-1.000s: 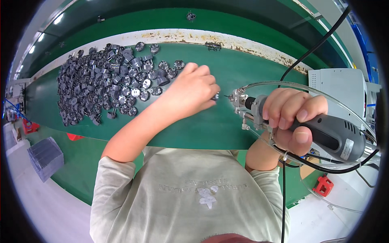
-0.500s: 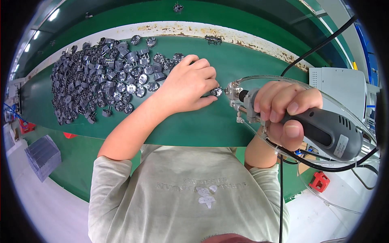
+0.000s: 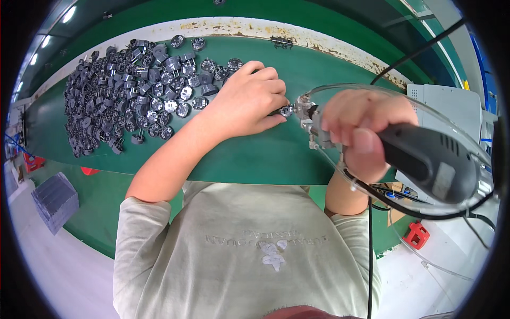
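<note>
My left hand (image 3: pixel 248 99) is closed at its fingertips on a small round black part with a circuit board (image 3: pixel 286 110), held down at the table. My right hand (image 3: pixel 366 130), a little smeared by motion, wraps round a dark grey electric screwdriver (image 3: pixel 431 162). A metal head (image 3: pixel 305 110) with clear tubing sits at the screwdriver's front, its tip right beside the round part. From this view I cannot tell whether the tip touches it. Left of my left hand lies a large heap of similar round parts (image 3: pixel 114 101), many with pins or boards showing.
The green tabletop (image 3: pixel 255 165) ends at a rusty white ledge (image 3: pixel 234 27) at the back. A grey machine box (image 3: pixel 446 114) stands at the right. Black cables and a clear hose (image 3: pixel 366 87) run round the screwdriver. Red stools (image 3: pixel 416 235) and a stack of grey sheets (image 3: pixel 56 202) are below.
The view has shifted slightly, so the table sits higher. My right hand and the screwdriver have moved a little; the left hand still holds the round part.
</note>
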A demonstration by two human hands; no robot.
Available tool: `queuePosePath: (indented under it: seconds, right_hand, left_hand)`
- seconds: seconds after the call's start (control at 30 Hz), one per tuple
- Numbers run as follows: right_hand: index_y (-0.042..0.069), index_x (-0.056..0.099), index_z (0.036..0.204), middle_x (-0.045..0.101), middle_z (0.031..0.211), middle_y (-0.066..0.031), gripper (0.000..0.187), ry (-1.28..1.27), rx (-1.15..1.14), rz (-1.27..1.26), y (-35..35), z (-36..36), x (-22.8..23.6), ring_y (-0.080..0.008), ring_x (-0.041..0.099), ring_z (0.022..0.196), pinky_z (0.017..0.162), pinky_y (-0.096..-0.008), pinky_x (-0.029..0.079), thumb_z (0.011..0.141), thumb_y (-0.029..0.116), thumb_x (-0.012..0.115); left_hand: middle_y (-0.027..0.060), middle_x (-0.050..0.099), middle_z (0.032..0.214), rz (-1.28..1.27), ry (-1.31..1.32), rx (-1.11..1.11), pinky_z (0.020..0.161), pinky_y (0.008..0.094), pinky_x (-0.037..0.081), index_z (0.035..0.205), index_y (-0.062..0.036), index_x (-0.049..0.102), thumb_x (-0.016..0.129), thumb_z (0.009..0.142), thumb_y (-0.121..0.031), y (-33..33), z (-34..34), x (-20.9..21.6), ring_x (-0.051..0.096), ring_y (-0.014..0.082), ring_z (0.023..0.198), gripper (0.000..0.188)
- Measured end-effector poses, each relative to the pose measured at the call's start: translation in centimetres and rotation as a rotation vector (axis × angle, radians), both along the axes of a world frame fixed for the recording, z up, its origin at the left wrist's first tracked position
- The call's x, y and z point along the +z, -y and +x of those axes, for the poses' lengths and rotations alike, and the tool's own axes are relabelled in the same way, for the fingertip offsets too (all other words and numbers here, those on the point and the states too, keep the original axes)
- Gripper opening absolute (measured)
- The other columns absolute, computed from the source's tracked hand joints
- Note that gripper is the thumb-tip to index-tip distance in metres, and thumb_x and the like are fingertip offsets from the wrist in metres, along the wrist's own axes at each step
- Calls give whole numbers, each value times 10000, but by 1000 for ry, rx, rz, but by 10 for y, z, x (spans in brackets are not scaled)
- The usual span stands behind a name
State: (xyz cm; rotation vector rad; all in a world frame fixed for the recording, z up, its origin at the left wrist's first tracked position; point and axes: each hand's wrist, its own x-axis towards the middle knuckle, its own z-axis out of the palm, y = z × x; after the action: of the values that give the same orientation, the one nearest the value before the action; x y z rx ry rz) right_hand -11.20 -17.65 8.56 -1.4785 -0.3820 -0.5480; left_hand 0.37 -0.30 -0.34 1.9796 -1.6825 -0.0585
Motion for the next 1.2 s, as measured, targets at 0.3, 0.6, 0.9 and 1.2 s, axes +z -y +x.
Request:
queuePosePath:
  seconds: [0.3,0.6,0.9,1.2]
  right_hand:
    - [54,509,1037,582,729,-57,291,161,164,182,24,-7,12,-203,577,592,529,-355,512,930,138,766]
    - [51,500,1065,586,746,-74,321,91,176,124,17,-8,3,-197,578,601,595,-402,534,932,162,770]
    - [49,513,1065,596,758,-87,289,29,229,88,18,-8,4,-211,584,620,620,-408,535,928,128,755]
    - [60,504,1069,592,755,-78,280,12,240,20,19,-6,7,-205,584,611,598,-390,526,918,155,721]
  left_hand:
    - [2,657,944,-3,-39,16,1029,407,432,992,-102,793,822,772,-262,-5,2,-2,601,215,1019,273]
    - [9,654,967,7,-42,-2,1047,411,435,1022,-92,792,806,775,-221,-7,2,-1,606,220,1035,279]
    - [8,643,959,-3,-49,-15,1029,402,440,1020,-96,792,813,767,-203,-5,2,-2,602,222,1020,275]
    - [4,645,963,-15,-41,-15,1023,399,442,1013,-99,794,823,762,-211,-5,3,-3,601,218,1016,277]
